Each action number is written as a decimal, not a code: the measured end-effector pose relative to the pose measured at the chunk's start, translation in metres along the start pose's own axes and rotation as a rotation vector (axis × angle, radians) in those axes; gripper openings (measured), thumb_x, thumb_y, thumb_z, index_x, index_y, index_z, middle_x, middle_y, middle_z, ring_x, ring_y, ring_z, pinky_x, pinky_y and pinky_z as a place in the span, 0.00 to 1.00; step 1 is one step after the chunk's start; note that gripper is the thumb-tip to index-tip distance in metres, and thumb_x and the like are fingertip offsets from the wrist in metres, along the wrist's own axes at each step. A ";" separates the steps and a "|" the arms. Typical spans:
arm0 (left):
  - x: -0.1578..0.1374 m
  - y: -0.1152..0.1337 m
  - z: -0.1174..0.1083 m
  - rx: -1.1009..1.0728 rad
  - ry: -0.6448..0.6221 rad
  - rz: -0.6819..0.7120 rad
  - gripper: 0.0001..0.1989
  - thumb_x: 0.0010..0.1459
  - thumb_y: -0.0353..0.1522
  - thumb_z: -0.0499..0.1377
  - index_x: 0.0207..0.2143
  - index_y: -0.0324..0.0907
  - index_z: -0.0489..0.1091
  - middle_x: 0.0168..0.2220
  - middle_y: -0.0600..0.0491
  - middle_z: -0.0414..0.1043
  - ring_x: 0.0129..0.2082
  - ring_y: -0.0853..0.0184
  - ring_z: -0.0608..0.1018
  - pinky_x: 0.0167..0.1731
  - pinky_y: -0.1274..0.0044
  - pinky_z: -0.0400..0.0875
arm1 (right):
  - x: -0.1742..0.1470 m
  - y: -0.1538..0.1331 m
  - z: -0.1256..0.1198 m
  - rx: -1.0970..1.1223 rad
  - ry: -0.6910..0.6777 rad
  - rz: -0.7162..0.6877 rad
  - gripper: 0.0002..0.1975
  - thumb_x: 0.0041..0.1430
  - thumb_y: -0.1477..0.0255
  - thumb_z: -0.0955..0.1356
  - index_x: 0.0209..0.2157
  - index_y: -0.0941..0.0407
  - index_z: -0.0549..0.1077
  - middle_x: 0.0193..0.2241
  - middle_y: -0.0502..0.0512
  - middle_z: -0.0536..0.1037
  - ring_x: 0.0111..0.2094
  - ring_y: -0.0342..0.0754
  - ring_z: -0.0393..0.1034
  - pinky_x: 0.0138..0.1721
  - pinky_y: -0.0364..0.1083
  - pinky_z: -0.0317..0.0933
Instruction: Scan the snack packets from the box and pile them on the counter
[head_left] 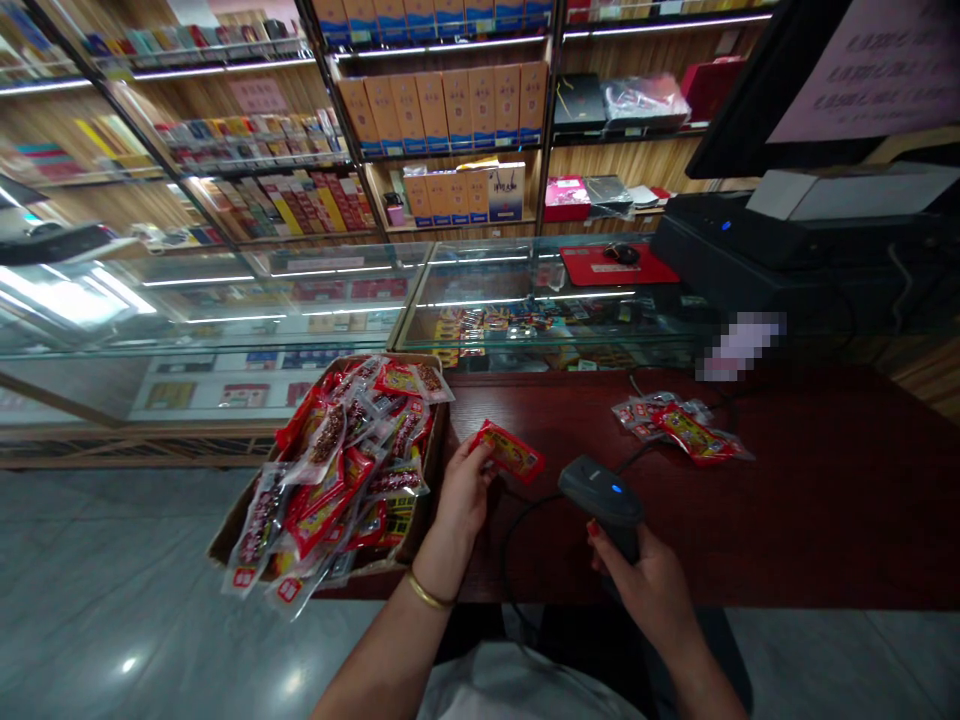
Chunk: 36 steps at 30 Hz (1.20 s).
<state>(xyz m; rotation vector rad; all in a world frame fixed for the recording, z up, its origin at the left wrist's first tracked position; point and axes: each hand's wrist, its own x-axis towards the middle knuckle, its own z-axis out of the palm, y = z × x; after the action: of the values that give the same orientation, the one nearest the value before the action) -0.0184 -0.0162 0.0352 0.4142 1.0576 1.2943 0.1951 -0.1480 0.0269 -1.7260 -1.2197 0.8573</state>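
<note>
My left hand (466,487) pinches one end of a red and yellow snack packet (510,452) above the dark red wooden counter (810,500). In my right hand (652,580) is a black barcode scanner (604,495) with a small blue light, its head tilted toward the packet. The scanner and the packet are apart. Left of my left hand, a cardboard box (429,480) is heaped with red and clear snack packets (337,480). On the counter to the right lies a small pile of packets (697,433), a red one on top of clear ones.
A cable (517,520) loops across the counter between my hands. Behind stands a glass display case (360,290), with a red mouse pad (585,265) and a mouse (622,253) on it. A monitor (735,110) and dark equipment (720,240) are at the right.
</note>
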 end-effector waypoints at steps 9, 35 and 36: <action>0.012 0.000 0.004 0.089 -0.002 0.112 0.25 0.37 0.34 0.75 0.39 0.39 0.73 0.34 0.51 0.81 0.29 0.65 0.81 0.33 0.72 0.78 | -0.001 -0.007 0.002 -0.108 -0.052 -0.062 0.18 0.59 0.52 0.70 0.34 0.53 0.80 0.20 0.53 0.82 0.23 0.54 0.80 0.29 0.47 0.70; 0.022 -0.011 0.016 -0.010 0.039 0.027 0.16 0.51 0.32 0.68 0.42 0.41 0.74 0.38 0.50 0.81 0.34 0.66 0.82 0.38 0.74 0.77 | -0.002 -0.009 0.004 -0.046 -0.024 -0.059 0.18 0.62 0.54 0.69 0.37 0.54 0.80 0.22 0.53 0.83 0.23 0.53 0.79 0.31 0.46 0.71; 0.023 -0.014 0.023 -0.010 0.011 0.009 0.15 0.52 0.32 0.69 0.43 0.41 0.74 0.38 0.51 0.80 0.34 0.67 0.81 0.38 0.75 0.76 | -0.002 -0.009 0.002 -0.022 -0.010 -0.046 0.19 0.62 0.53 0.69 0.37 0.55 0.80 0.22 0.54 0.83 0.23 0.53 0.79 0.30 0.46 0.71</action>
<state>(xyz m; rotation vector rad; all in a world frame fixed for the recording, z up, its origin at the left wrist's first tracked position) 0.0061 0.0071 0.0267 0.4050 1.0593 1.3106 0.1899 -0.1482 0.0341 -1.7067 -1.2756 0.8292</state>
